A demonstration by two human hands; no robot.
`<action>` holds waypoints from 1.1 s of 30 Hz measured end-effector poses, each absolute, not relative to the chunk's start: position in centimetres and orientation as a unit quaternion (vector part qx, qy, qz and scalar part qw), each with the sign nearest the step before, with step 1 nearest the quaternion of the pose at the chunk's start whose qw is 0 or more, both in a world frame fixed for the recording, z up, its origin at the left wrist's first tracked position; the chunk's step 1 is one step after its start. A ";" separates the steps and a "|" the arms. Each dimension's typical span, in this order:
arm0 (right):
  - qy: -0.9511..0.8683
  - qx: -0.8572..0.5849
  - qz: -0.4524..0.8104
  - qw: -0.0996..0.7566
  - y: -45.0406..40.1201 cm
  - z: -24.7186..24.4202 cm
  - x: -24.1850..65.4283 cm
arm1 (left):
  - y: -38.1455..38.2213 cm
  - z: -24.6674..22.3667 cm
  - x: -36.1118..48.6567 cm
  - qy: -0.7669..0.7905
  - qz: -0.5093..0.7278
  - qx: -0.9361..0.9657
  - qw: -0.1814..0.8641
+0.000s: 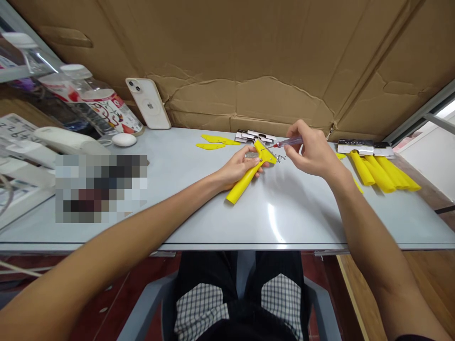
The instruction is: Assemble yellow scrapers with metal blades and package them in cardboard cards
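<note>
My left hand [236, 169] is closed round a yellow scraper handle [243, 183], its tubular grip pointing toward me and its wide, flat head facing away. In my right hand [310, 148] is a screwdriver [289, 141] with a clear handle and a red collar. The screwdriver's tip meets the yellow head, or comes very near it. Just right of the head lies a small pile of screws [280, 158]. Flat yellow pieces [212, 142] and packaged blades [254, 137] lie behind my left hand.
At the right are several yellow handles [386, 173] with black-and-white packets [365, 148] behind them. A phone [149, 103] leans on the cardboard [280, 57] at the back. Bottles [106, 110] and a white mouse [124, 139] stand left. The table's front edge [256, 246] crosses above my lap.
</note>
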State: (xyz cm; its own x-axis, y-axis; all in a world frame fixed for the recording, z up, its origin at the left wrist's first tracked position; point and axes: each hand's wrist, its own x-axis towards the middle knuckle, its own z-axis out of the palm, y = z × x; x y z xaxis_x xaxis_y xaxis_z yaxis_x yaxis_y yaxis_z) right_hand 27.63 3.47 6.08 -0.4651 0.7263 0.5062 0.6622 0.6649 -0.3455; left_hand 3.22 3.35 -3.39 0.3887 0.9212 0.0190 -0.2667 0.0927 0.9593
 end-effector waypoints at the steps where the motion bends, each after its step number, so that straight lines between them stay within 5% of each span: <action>1: -0.853 -0.408 0.049 0.321 3.5 6.1 27.6 | 3.3 -3.3 3.3 0.328 0.448 0.503 0.663; 33: -0.854 -0.416 0.057 0.306 3.5 6.1 27.9 | 3.3 -3.4 3.1 0.325 0.445 0.512 0.659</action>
State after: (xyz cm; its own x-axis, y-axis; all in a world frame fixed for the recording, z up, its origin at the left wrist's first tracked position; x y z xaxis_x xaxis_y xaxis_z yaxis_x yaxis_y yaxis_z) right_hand 27.87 3.54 6.13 -0.4663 0.7458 0.4757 0.6763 0.6472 -0.3519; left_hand 3.09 3.31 -3.37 0.3919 0.9196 0.0278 -0.2536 0.0789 0.9641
